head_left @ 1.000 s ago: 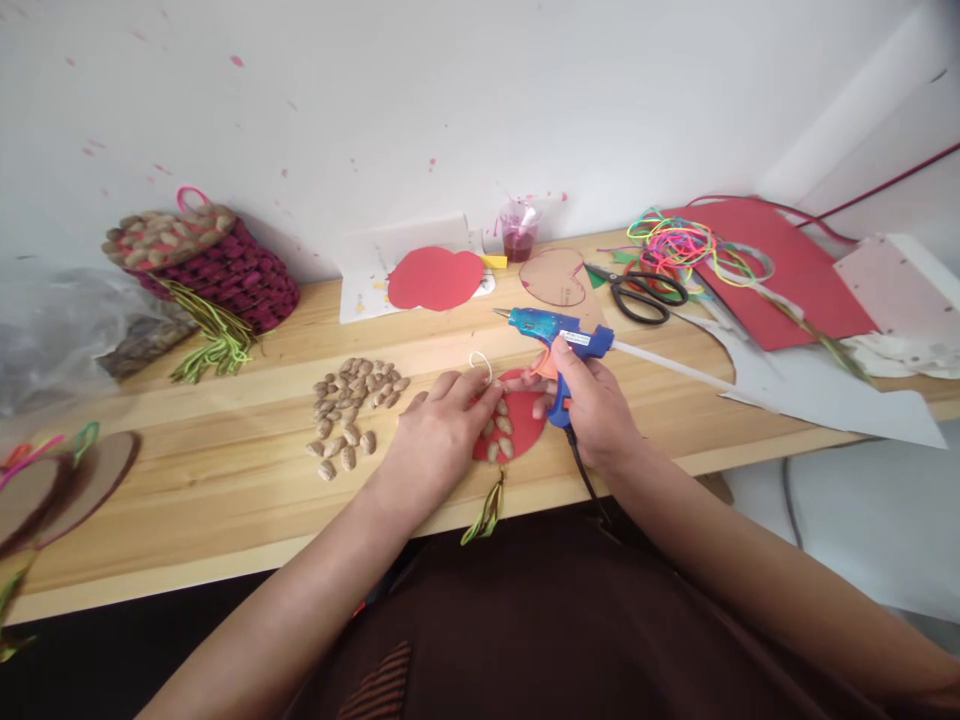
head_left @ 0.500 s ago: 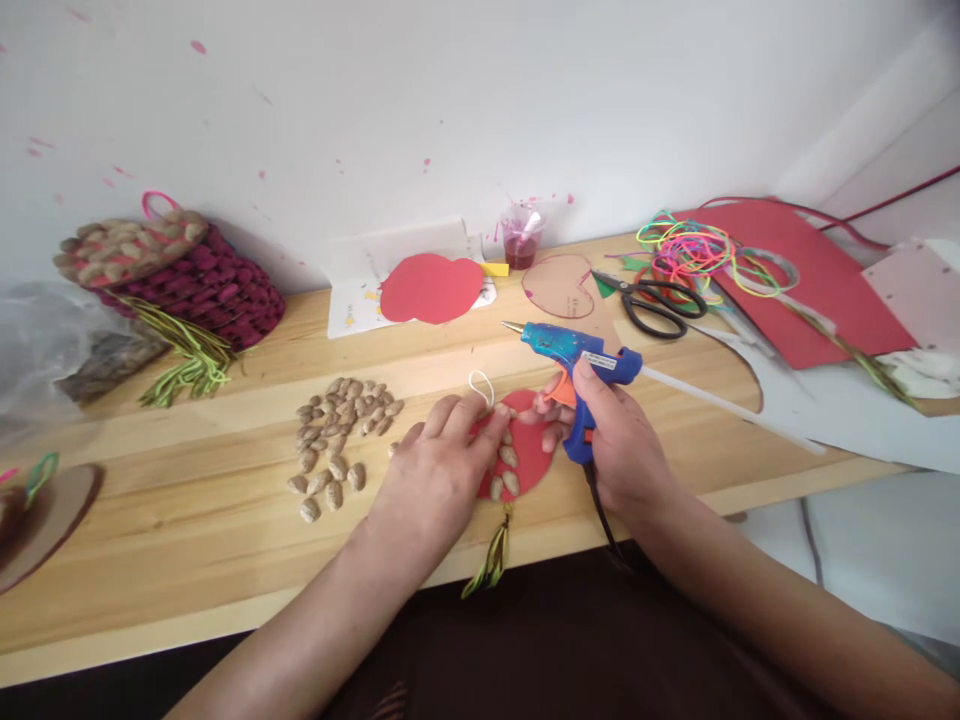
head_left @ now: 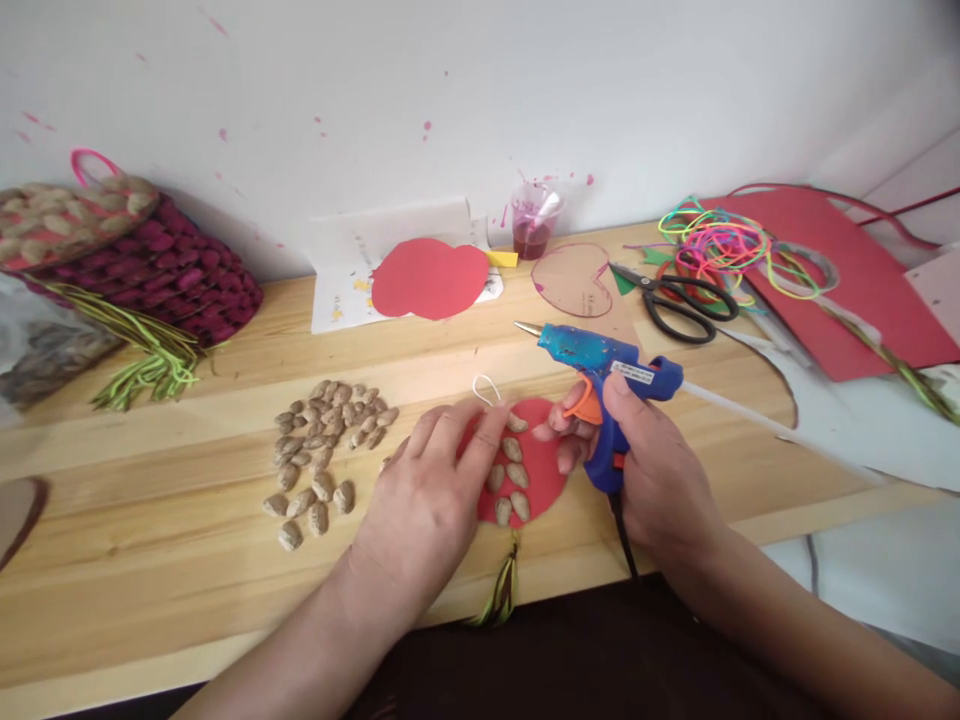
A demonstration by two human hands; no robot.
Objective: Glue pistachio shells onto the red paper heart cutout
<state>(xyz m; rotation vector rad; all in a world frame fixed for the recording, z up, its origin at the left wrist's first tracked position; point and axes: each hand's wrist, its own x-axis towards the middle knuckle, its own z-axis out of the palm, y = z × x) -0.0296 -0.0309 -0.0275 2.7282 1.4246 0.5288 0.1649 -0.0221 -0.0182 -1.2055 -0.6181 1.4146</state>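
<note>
Two hands are at work near the front edge of the counter point(head_left: 187, 590): my left hand point(head_left: 431, 490) lies flat and spread, fingers pressing the red disc point(head_left: 540, 470) down, while my right hand point(head_left: 652, 470) is wrapped tight around the grip of the blue glue gun point(head_left: 600, 352), one finger on the orange trigger. The disc sits just inside that front edge, between my hands, with a white loop point(head_left: 486, 388) at its far side and a green tassel point(head_left: 501, 592) hanging over the edge. Several shells point(head_left: 516, 475) are already stuck on it in short rows. To do this step well, I judge I should keep the disc pinned so it cannot slide, lay small dabs rather than strings, and keep my fingertips clear of the hot nozzle. The gun's long axis runs roughly parallel with the front edge, the nozzle pointing toward the left end and slightly away from me, the glue stick trailing right. The loose pile of shells point(head_left: 322, 440) lies just left of my left hand.
</note>
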